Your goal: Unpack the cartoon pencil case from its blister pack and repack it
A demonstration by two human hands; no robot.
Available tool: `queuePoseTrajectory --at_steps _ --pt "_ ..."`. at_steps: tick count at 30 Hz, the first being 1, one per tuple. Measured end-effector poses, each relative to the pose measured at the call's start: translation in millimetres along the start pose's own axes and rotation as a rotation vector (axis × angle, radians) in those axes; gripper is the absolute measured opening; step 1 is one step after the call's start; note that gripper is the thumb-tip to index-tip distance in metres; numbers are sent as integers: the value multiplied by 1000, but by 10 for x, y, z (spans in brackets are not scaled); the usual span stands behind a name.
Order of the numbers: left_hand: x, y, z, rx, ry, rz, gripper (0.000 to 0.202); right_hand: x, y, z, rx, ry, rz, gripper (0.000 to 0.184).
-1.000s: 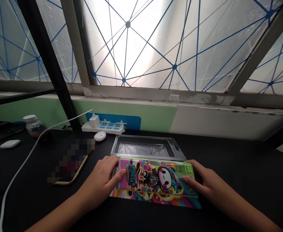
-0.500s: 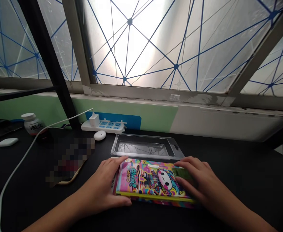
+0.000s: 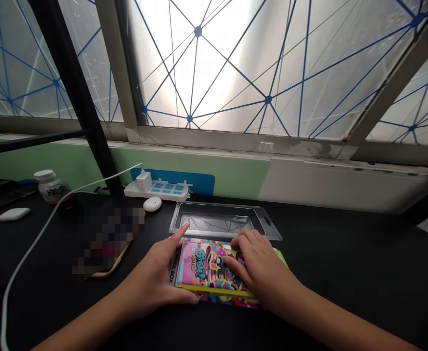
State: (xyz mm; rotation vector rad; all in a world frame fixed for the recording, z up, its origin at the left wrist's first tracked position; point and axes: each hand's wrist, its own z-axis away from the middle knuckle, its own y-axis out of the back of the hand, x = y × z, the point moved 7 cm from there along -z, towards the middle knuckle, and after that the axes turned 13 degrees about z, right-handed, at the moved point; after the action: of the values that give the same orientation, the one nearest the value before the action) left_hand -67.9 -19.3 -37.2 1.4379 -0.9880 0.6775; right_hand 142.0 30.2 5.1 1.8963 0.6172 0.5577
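A colourful pencil box [image 3: 195,263] with a cartoon print, a pink left end and a yellow-green edge lies on the black desk in front of me. Its backing card shows the words "PENCIL BOX" at the left end. My left hand [image 3: 162,273] braces that end, thumb along the near edge and index finger raised past the far edge; its other fingers are mostly hidden. Across the right half lies my right hand [image 3: 259,270], fingers bent over the top and far edge, covering much of the printed face. Behind the box rests a clear plastic shell [image 3: 217,222].
On the left are a blurred-out phone-like object [image 3: 107,248], a white cable [image 3: 34,248], a white bottle [image 3: 50,187] and a flat white item [image 3: 14,214]. Against the wall stand a power strip [image 3: 170,191] and a round white case [image 3: 152,204].
My right hand has slid left from the pencil box's right end to over its middle and right part. My left index finger has lifted and straightened.
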Motion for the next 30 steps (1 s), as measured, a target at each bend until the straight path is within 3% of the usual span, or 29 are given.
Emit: queuePoseTrajectory --at_steps 5,12,14,19,22,25,30 --pt "20 13 4 5 36 14 124 36 60 14 64 -32 22 21" --pt "78 38 -16 14 13 -66 94 -78 539 157 302 49 -19 20" --pt "86 66 -6 -46 24 -43 92 -136 624 230 307 105 -21 17" --pt "117 188 54 -295 42 31 116 -194 753 575 289 230 -27 18" --pt "152 267 72 -339 40 89 93 -124 668 865 218 317 -20 21" --pt "147 270 75 -309 78 61 79 84 471 1082 98 337 -23 43" --pt "111 188 82 -270 107 -49 90 651 195 1151 -138 85 -87 83"
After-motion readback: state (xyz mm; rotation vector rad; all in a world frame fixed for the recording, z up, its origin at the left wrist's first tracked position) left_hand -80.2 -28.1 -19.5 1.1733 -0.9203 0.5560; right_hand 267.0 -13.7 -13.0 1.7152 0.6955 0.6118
